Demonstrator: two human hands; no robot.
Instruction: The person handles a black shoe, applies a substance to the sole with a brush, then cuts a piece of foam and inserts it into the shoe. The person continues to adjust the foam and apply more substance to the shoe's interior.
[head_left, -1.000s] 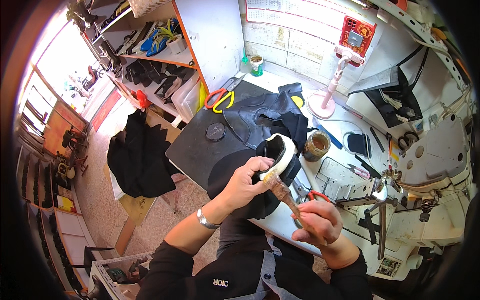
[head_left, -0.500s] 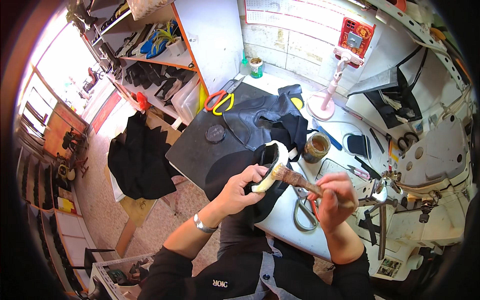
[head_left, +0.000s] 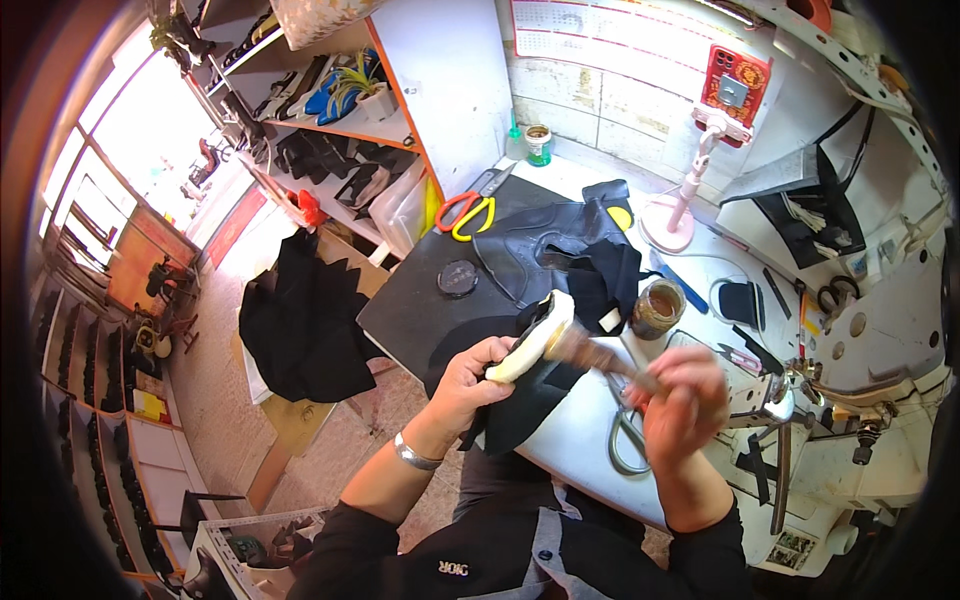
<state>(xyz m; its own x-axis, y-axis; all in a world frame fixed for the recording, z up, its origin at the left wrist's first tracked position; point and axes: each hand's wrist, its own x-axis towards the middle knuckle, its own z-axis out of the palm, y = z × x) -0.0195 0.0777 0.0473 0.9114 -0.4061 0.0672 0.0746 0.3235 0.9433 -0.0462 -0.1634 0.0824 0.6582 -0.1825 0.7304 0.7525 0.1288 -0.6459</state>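
My left hand [head_left: 467, 382] pinches a black shoe upper by its curved, cream padded edge [head_left: 532, 346], above the near side of the table. Black material [head_left: 530, 410] hangs beneath it. In my right hand [head_left: 685, 405] is a brush [head_left: 598, 356] with a brown, crusted handle, smeared by motion. Its bristles meet the cream edge or lie just over it; I cannot tell which. An open glass jar of brownish glue [head_left: 658, 308] stands beyond the brush. Grey-handled scissors [head_left: 628, 443] lie partly hidden under my right hand.
Black leather pieces [head_left: 540, 240] and a round black lid [head_left: 458, 279] lie on the dark mat [head_left: 405, 315], with red-and-yellow scissors [head_left: 470, 215] at its far edge. A pink phone stand [head_left: 668, 230] is at the back. The sewing machine [head_left: 870, 340] borders the right side.
The shoe upper has tilted, so its cream edge shows more broadly. The brush has moved slightly along with my right hand, now blurred. The whole view has shifted a little.
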